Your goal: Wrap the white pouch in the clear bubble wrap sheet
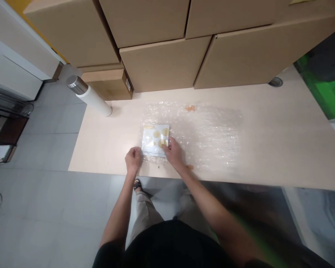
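- Flat, square, glossy white packet with yellow round prints (150, 140): just left of frame centre, over the left end of the clear bubble-wrap sheet (214, 139).
- Handling, my take: light edge grip, keep it flat and square, don't drag the wrap.
- Right hand (174, 152): grasping packet's right edge, thumb on top; forearm angles in from lower right.
- Left hand (133, 160): fingers curled at lower-left corner; can't tell if it's pinching.
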Motion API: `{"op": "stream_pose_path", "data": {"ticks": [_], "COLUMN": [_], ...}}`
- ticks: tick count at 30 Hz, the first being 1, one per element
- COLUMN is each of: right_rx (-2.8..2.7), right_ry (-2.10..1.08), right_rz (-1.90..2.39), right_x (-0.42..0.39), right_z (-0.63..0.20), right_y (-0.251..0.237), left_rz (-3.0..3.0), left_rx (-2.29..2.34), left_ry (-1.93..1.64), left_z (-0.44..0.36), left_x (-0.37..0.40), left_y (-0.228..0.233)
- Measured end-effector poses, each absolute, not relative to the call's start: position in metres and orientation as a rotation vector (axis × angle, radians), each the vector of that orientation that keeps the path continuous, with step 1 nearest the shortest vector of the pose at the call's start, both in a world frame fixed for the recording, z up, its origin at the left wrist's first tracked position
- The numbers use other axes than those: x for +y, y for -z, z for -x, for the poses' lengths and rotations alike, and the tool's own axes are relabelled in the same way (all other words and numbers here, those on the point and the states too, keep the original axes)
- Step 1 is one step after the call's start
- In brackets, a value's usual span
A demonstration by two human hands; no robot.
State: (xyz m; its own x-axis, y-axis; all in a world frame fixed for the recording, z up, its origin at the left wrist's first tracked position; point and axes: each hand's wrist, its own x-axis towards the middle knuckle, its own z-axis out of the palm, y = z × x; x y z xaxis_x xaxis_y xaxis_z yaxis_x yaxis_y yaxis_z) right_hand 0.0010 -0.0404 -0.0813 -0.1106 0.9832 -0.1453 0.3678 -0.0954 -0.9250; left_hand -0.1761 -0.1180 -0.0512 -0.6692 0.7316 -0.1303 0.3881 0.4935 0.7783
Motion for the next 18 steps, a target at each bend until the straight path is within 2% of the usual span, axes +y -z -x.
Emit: {"op": "stream_pose_path", "data": {"ticks": [4,8,14,18], "right_rx": [-1.789,-1.962,-2.108,-2.106], "right_ry": [-0.879,-0.725,-0.576,-0.754], "right_rz": [1.431,1.403,1.487,1.437], "right_x": [-0.052,-0.06,-0.066,-0.064], "right_z": [0.003,0.003,-0.005,-0.01], "right_y": [0.085,0.082,0.067,0.06], "left_rz": [-1.136,-1.486,-0.39,-0.44], "left_rx": [2.262,2.051,1.879,1.695], "left_ry": [-1.154,-1.257,-1.721,-1.622], "left_z": [0.159,0.13,0.126,0.121], "left_x": [-0.13,-0.137,-0.124,-0.114], "left_y": [0.046,0.047,0.049,0.024]}}
